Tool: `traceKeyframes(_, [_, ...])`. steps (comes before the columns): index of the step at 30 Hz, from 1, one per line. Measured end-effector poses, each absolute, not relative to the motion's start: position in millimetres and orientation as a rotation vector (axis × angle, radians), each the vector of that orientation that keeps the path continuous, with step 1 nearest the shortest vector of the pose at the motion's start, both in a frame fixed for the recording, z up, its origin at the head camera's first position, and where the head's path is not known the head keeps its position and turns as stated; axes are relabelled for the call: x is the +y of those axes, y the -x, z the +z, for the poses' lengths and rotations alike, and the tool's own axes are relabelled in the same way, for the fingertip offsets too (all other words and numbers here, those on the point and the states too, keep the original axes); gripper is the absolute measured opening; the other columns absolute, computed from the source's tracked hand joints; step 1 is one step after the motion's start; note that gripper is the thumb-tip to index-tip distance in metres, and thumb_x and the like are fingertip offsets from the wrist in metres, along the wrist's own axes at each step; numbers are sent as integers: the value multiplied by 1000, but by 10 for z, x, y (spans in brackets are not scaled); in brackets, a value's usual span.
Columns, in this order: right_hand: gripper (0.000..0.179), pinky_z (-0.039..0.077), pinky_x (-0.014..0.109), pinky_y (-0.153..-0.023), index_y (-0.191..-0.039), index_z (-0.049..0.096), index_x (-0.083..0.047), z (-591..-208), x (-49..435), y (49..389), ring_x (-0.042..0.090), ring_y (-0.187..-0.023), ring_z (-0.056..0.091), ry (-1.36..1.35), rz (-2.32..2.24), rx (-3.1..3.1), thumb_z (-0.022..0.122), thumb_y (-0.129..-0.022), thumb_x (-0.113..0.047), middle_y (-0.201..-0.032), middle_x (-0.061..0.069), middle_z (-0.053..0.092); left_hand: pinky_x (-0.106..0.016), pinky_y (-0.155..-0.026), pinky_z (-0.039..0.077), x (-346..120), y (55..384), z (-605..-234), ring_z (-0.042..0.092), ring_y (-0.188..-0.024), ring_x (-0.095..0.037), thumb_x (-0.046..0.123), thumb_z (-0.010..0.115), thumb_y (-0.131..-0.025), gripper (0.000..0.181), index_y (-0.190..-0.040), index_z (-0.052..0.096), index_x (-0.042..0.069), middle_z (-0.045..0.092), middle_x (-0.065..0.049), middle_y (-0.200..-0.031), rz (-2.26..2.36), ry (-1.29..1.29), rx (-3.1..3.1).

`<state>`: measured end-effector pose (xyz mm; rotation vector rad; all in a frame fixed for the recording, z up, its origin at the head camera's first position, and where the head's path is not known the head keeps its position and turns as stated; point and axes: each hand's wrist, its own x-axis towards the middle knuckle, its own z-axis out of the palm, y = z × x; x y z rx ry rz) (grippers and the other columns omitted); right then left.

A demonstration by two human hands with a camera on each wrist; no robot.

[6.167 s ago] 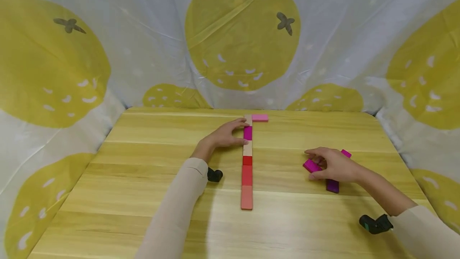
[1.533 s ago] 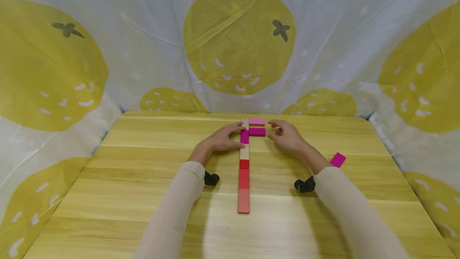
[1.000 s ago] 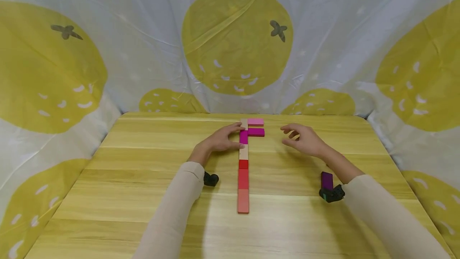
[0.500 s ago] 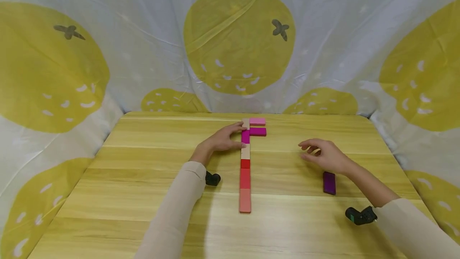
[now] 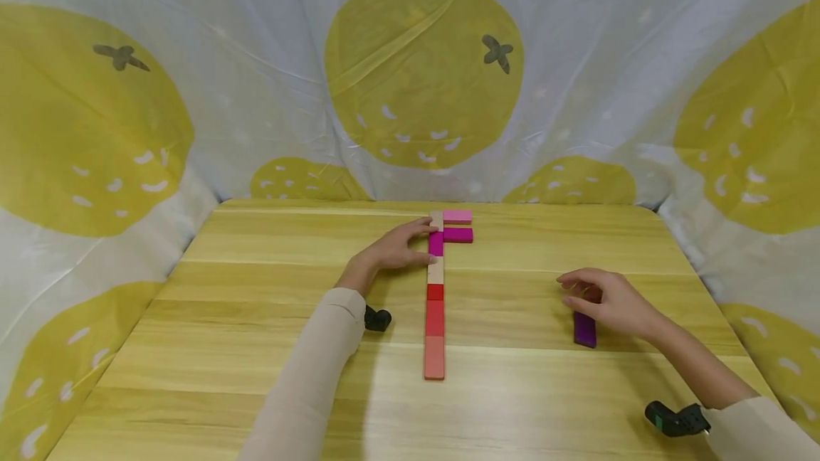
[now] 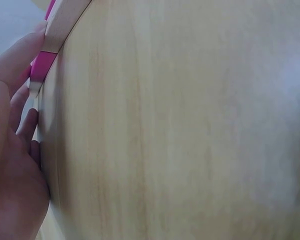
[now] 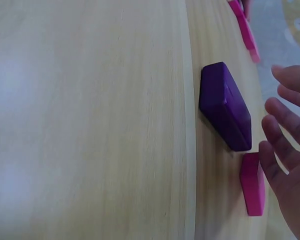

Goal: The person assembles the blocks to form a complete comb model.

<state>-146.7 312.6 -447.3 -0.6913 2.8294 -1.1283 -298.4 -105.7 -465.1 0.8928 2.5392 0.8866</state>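
Observation:
A straight line of flat blocks runs up the table's middle. From the far end come a beige block [image 5: 437, 219], a magenta block [image 5: 435, 244], a second beige block [image 5: 435, 273], two red blocks [image 5: 434, 317] and a coral block [image 5: 434, 358]. My left hand [image 5: 392, 247] touches this line, thumb on the second beige block and fingertips near the far end. Jutting right are a pink block [image 5: 458, 217] and a magenta one [image 5: 458, 235]. With fingers loosely bent, my right hand [image 5: 611, 299] hovers over a purple block [image 5: 584, 331] and a loose magenta block [image 7: 253, 185], hidden in the head view.
The wooden table [image 5: 256, 375] ends at a hanging cloth [image 5: 269, 77] with yellow fruit prints. Black wrist devices show below the left wrist and beside the right sleeve, where one device [image 5: 675, 420] hangs over the table.
A magenta block the right hand held earlier lies against the line, below the pink one. That hand has since drawn back right and nearer, over the purple block. The left hand stays put.

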Motion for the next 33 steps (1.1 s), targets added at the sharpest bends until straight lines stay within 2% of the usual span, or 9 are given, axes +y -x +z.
traceKeyframes(5, [29, 58, 29, -74, -121, 72, -2, -4447, 3183, 1407, 11, -89, 66, 765, -1120, 2842, 78, -93, -5, -108, 6, 72, -46, -124, 18, -1058, 2971, -4644, 21, -154, -27, 39, 74, -96, 71, -157, 47, 15, 26, -3, -169, 884, -892, 2543])
traceKeyframes(12, [29, 57, 25, -83, -121, 72, -4, -4479, 3279, 1342, 15, -105, 66, 909, -1110, 2773, 72, -93, 7, -117, 9, 70, -45, -124, 19, -1046, 2980, -4643, 20, -154, -26, 38, 75, -95, 72, -157, 47, 16, 25, -1, -169, 899, -877, 2536])
traceKeyframes(16, [35, 54, 22, -89, -126, 70, -4, -4509, 3334, 1311, 4, -120, 56, 951, -1125, 2627, 67, -93, 10, -129, 17, 64, -44, -124, 19, -1041, 2982, -4640, 21, -154, -25, 38, 75, -95, 71, -157, 48, 17, 26, -1, -169, 895, -879, 2542])
traceKeyframes(20, [45, 54, 23, -87, -130, 69, -6, -4515, 3370, 1289, -6, -127, 44, 911, -1161, 2496, 66, -89, 11, -138, 24, 56, -45, -124, 20, -1037, 2976, -4629, 21, -154, -26, 37, 76, -95, 71, -157, 48, 16, 27, -2, -169, 900, -889, 2543])
traceKeyframes(25, [49, 51, 23, -89, -133, 69, -10, -4508, 3397, 1296, -6, -130, 39, 902, -1113, 2443, 69, -87, 8, -143, 23, 50, -45, -123, 20, -1042, 2977, -4630, 22, -154, -26, 36, 76, -95, 71, -157, 48, 16, 27, -3, -169, 900, -888, 2542])
traceKeyframes(33, [59, 46, 20, -95, -132, 69, -15, -4475, 3429, 1333, 3, -133, 39, 1008, -995, 2425, 68, -80, 13, -143, 17, 49, -45, -124, 19, -1053, 2968, -4631, 21, -154, -26, 36, 75, -95, 71, -157, 48, 16, 26, -2, -169, 895, -871, 2543])
